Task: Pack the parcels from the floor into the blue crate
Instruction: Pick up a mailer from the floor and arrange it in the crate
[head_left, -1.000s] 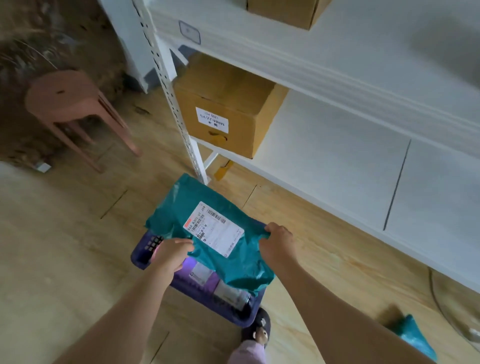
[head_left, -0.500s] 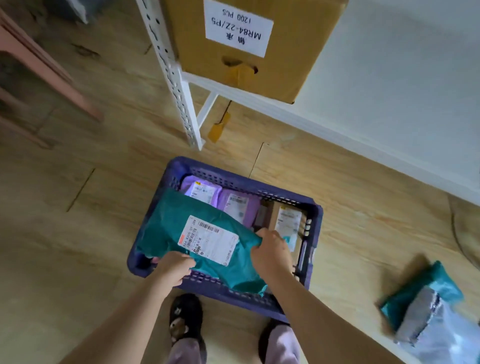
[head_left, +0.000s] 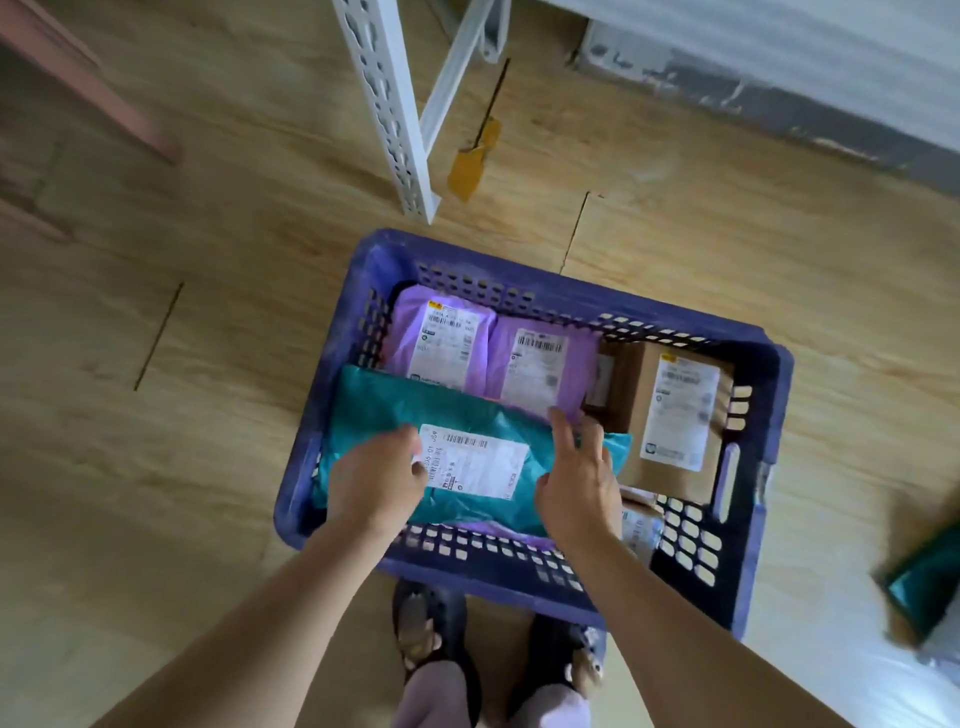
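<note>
The blue crate stands on the wooden floor just in front of my feet. A teal parcel with a white label lies flat in its near left part. My left hand rests on the parcel's left side, fingers touching the label's edge. Over the parcel's right end my right hand lies with straight, spread fingers. Behind the teal parcel lie two purple parcels, and a brown cardboard box stands at the crate's right.
Another teal parcel lies on the floor at the right edge, beside a silvery bag. A white shelf leg with a yellow tag stands just beyond the crate. A pink stool leg is at far left.
Both hands lowered the teal parcel from above the crate into its near left part. The grip has loosened, and both hands now lie on top of it. The view tilted down.
</note>
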